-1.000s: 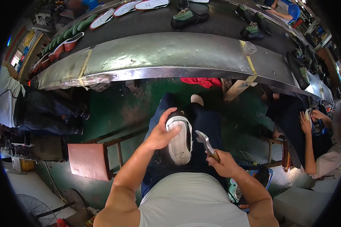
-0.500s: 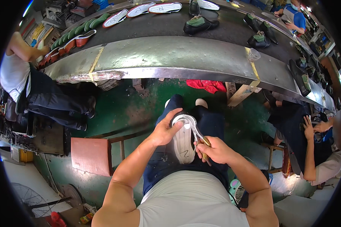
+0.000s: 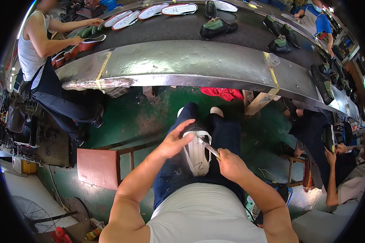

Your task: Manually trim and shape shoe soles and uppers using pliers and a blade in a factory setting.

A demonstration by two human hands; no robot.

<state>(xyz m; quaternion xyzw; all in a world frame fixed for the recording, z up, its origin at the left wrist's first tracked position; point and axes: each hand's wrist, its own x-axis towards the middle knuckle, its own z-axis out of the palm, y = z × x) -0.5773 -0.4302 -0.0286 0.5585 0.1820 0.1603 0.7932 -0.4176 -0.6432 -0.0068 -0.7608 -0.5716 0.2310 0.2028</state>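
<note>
On my lap lies a dark shoe, bottom up, its white insole board (image 3: 196, 156) facing me with a black mark near the heel. A pale strip of upper edge curls in around the toe and sides. My left hand (image 3: 177, 139) is closed on the toe end, thumb pressing on the rim and fingers around the far side. My right hand (image 3: 232, 165) grips a pair of metal pliers (image 3: 207, 146) by the handles. The jaws reach the toe rim beside my left thumb; whether they pinch the edge I cannot tell.
Ahead runs a metal-edged bench (image 3: 150, 60) with white soles (image 3: 179, 9), green-and-black shoes (image 3: 215, 27) and a plastic cup (image 3: 273, 60). A red-topped stool (image 3: 97, 167) stands at left. A person (image 3: 36, 44) touches pieces on the bench; another (image 3: 353, 174) at right handles a shoe.
My right hand has turned the pliers, bringing their handles together and the jaws onto the toe rim. The person at left has moved to the bench with both arms stretched over it.
</note>
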